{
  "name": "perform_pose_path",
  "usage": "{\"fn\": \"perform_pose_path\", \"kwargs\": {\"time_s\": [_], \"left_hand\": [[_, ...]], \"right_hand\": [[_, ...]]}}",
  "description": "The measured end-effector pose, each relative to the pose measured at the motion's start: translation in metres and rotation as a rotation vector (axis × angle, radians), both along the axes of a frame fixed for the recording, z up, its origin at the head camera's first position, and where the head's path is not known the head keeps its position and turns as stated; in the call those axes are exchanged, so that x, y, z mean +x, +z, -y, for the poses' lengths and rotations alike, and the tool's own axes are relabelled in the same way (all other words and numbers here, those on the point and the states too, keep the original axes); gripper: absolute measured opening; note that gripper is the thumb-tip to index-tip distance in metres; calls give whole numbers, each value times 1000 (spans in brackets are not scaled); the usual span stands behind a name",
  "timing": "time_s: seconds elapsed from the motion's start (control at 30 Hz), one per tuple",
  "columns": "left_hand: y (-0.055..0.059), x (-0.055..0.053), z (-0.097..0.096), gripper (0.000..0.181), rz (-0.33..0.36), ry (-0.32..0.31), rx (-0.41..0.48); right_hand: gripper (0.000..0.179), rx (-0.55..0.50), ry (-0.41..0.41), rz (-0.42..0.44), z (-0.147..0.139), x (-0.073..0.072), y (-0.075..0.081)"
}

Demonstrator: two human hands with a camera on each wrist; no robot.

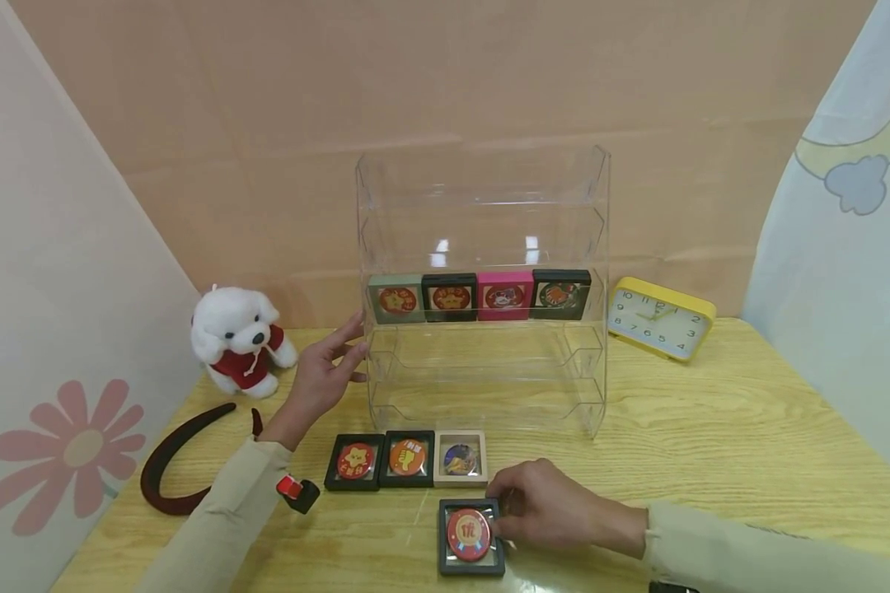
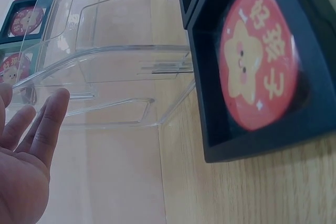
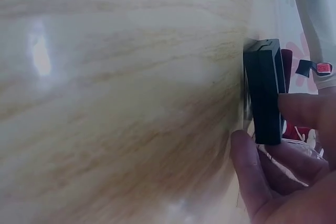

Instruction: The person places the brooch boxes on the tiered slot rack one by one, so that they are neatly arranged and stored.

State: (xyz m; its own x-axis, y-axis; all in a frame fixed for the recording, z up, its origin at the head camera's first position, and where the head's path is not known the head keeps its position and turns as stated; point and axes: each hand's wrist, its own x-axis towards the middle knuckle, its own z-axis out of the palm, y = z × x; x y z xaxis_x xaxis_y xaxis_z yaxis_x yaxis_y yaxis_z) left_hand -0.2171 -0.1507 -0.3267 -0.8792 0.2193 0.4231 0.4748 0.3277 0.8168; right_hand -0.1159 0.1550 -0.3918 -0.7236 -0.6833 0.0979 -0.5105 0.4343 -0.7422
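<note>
My right hand (image 1: 547, 504) pinches the right edge of a dark badge display case (image 1: 471, 568) holding a round red badge, close over the table. The right wrist view shows this case (image 3: 265, 93) edge-on, with fingers at its side. My left hand (image 1: 326, 375) is at the left side of a clear tiered display rack (image 1: 482, 354), fingers fairly straight and touching its edge. One rack tier carries a green case (image 1: 396, 298), a black case (image 1: 449, 298), a pink case (image 1: 504, 296) and another black case (image 1: 560, 295), side by side.
Before the rack lie a black star-badge case (image 1: 354, 463), a black thumb-badge case (image 1: 408, 459) and a beige case (image 1: 461, 459). At left are a white plush dog (image 1: 241, 338) and a dark red curved band (image 1: 165, 461). A yellow clock (image 1: 662, 319) stands at right.
</note>
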Motion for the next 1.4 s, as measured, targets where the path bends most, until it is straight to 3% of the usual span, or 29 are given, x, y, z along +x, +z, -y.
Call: {"fn": "perform_pose_path", "kwargs": {"time_s": [0.5, 0.73, 0.93, 1.13, 1.4], "left_hand": [[-4, -2, 2, 47, -38, -23, 27], [-3, -2, 0, 47, -33, -24, 37], [-2, -1, 1, 47, -37, -25, 41], [-2, -2, 1, 46, -37, -27, 39], [-4, -2, 1, 46, -47, -29, 42]], "right_hand": [[14, -324, -35, 219, 3, 1, 1], [14, -374, -55, 121, 4, -4, 5], [15, -423, -90, 33, 3, -18, 18], [17, -462, -232, 5, 1, -40, 44], [19, -548, -380, -156, 5, -75, 69]]}}
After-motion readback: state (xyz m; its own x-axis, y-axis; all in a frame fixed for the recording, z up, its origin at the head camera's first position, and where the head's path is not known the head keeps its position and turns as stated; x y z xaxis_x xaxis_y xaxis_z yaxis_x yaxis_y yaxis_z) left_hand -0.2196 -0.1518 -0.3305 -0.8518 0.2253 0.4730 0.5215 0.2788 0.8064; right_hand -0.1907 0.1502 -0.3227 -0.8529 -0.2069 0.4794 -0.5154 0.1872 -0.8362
